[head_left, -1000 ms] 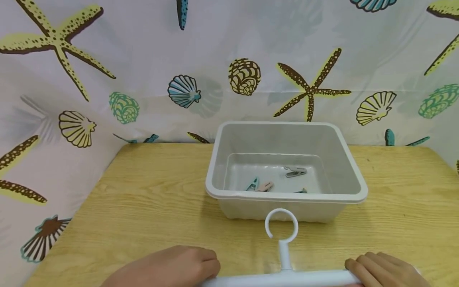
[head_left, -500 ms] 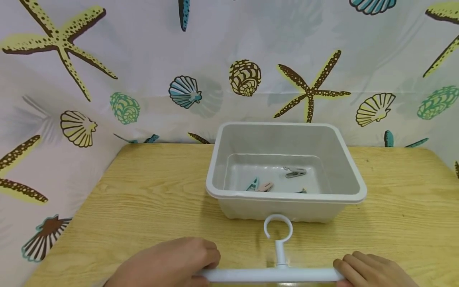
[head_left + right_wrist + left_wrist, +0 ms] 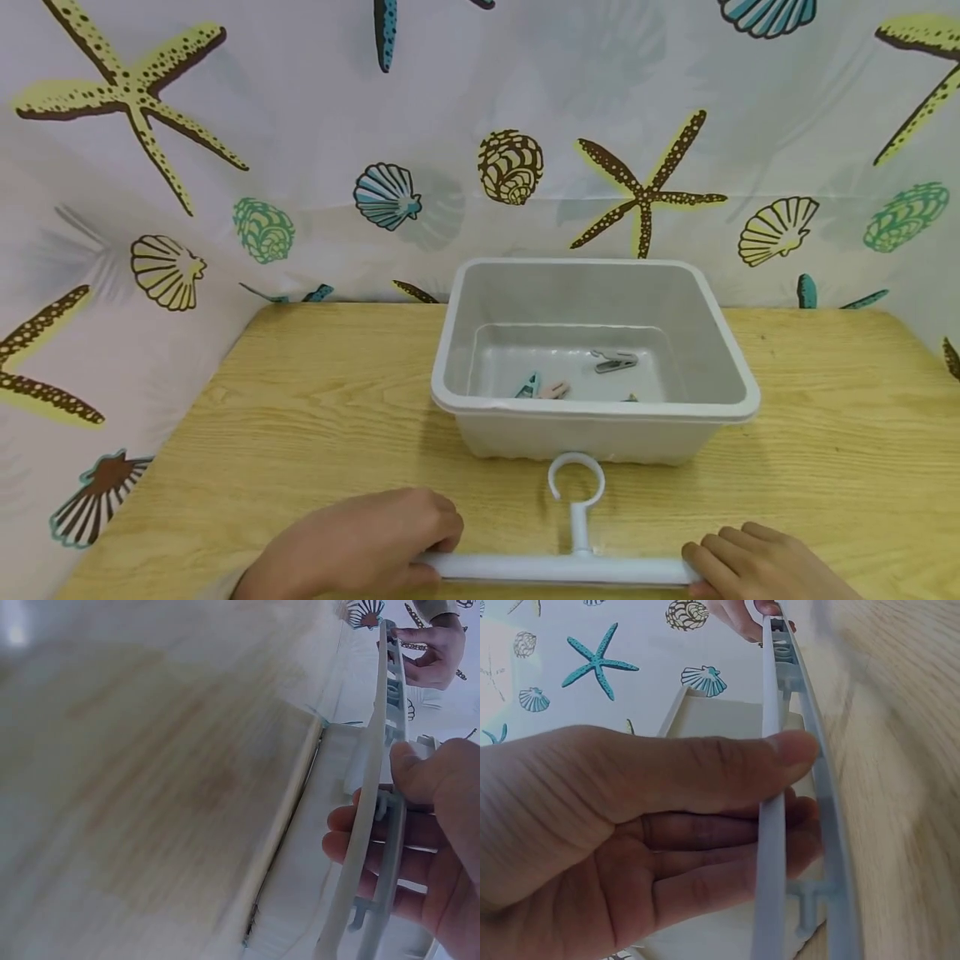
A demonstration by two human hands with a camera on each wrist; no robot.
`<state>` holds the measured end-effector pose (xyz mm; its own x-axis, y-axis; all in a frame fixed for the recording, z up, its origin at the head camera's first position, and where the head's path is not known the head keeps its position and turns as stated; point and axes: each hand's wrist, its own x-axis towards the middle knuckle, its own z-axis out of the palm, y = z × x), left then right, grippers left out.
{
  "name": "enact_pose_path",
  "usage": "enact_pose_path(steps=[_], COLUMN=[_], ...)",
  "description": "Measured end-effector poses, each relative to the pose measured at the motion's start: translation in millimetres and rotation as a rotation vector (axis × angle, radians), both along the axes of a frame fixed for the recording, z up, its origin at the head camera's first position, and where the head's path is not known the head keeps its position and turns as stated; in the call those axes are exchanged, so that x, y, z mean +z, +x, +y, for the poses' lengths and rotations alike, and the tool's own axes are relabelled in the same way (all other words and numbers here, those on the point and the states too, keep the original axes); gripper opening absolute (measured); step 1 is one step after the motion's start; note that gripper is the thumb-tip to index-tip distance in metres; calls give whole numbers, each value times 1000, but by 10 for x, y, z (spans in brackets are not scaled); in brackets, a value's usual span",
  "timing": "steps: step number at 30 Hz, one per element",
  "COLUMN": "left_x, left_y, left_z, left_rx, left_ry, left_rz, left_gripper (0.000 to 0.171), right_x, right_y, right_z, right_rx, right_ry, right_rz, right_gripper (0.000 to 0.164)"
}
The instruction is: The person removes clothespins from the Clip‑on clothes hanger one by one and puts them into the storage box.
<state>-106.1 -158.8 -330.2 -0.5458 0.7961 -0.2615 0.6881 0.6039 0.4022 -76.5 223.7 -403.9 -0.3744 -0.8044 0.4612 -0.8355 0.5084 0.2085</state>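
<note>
A pale plastic clothes hanger (image 3: pixel 555 569) with a round open hook lies across the front in the head view, its hook pointing toward the bin. My left hand (image 3: pixel 367 537) grips the hanger at its left side, and my right hand (image 3: pixel 768 568) grips it at the right. In the left wrist view, the left thumb lies over one rail of the hanger (image 3: pixel 771 855) with the fingers behind. The right wrist view has the right hand (image 3: pixel 446 825) curled round the hanger's lower bar, with small pegs along the frame.
Just beyond the hanger, a light grey plastic bin (image 3: pixel 592 410) stands on the wooden table (image 3: pixel 315 417). Inside it lie a grey clothespin (image 3: pixel 615 361), a teal clothespin (image 3: pixel 528 386) and a pink clothespin (image 3: pixel 555 390). A shell-patterned cloth (image 3: pixel 315 125) encloses the back and sides.
The hanger has shifted a little left and away from me, along with both hands. My right hand has moved left the most. The bin and clothespins stay put.
</note>
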Motion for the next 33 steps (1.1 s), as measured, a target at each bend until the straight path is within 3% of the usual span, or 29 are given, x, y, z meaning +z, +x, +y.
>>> enact_pose_path(steps=[14,22,28,33], left_x=[-104,-119,-144,-182], left_y=[-184,-255,-285,-305], left_z=[97,113,126,147], left_rx=[-28,-27,-37,-15], left_ry=[0,-7,-8,-23], left_rz=[-71,-124,-111,-74], left_gripper=[26,22,22,24], right_x=[-21,-25,-2,-4], right_y=[-96,-160,-171,-179], right_z=[38,43,42,29], right_rx=[9,21,-23,-41], right_ry=[88,126,160,165], right_rz=[-139,-162,-213,-192], right_gripper=[34,33,28,31])
